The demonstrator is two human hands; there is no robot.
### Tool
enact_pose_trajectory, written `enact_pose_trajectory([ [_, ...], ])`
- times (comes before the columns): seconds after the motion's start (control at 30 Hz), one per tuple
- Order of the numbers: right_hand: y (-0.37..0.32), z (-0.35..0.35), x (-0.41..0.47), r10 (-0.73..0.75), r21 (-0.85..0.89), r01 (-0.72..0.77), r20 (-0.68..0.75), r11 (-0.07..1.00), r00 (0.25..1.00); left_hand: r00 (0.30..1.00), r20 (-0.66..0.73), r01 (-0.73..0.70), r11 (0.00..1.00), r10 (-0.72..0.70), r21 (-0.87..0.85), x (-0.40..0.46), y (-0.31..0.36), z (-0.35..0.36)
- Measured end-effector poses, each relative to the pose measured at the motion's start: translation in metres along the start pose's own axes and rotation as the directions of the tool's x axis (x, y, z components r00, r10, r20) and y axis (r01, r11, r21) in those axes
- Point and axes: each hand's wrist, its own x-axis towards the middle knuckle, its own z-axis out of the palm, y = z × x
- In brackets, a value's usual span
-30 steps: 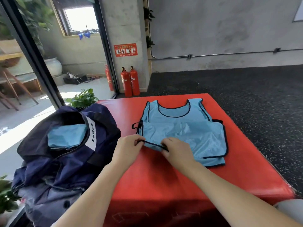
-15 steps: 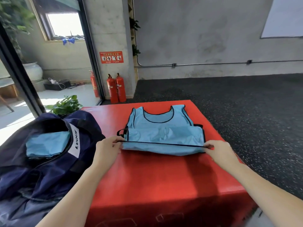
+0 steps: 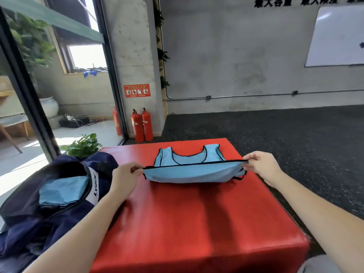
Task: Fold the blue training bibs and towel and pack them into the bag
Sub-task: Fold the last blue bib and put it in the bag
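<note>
On the red counter, left hand pinched the near-left corner of the blue bib, fingers curled on the black-trimmed hem; right hand pinched the near-right corner the same way, so each grip was clamped on the bib. Hem was pulled taut between the two hands and lifted off the counter, with the lower half hanging in a shallow loop and the shoulder straps lying flat further back. Change: a second earlier both hands were close together at the middle of the hem; half a second earlier they had spread to the corners with the hem low over the cloth; by now the hem had risen and moved toward the neckline. Judged as mid-fold, bottom half being carried over the top half, so this bib was not yet folded or packed. Navy bag sat open just left of the counter, touching its left edge, with a folded blue piece already inside the opening; couldn't tell if that was a bib or the towel. Counts: one bib in hand, one folded blue piece in the bag, one bag, two hands. Couldn't tell if more bibs lay under the one being folded. Background: three red fire extinguishers by the pillar, one potted plant behind the bag, one whiteboard on the wall.
</note>
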Motion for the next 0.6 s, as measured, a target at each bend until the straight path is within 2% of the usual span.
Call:
enact_pose_trajectory([
  [0.1,-0.019,-0.005,0.003,-0.179,-0.18,0.172,-0.025,0.968,0.984,0.999,-0.03,-0.027,0.999,0.028,0.022,0.007,0.011,-0.012],
  [0.2,-0.024,-0.007,-0.02,-0.364,-0.385,0.319,-0.049,0.866,0.93,0.995,-0.083,-0.058,0.998,0.058,0.005,-0.008,0.013,-0.016],
  [0.3,0.019,-0.005,-0.042,-0.453,-0.512,0.442,0.112,0.736,0.884,0.998,0.003,-0.059,0.998,0.059,0.031,-0.048,-0.011,-0.004],
  [0.37,0.061,-0.008,-0.051,-0.33,-0.609,0.423,0.266,0.671,0.906,0.985,0.167,-0.057,0.991,0.036,0.121,-0.074,-0.034,0.008],
  [0.47,0.094,-0.01,-0.066,-0.052,-0.724,0.357,0.407,0.591,0.912,0.906,0.423,-0.101,0.96,-0.019,0.259,-0.096,-0.049,0.016],
  [0.6,0.083,-0.005,-0.077,0.075,-0.767,0.354,0.46,0.535,0.885,0.848,0.53,-0.261,0.888,0.023,0.378,-0.108,-0.045,0.017],
])
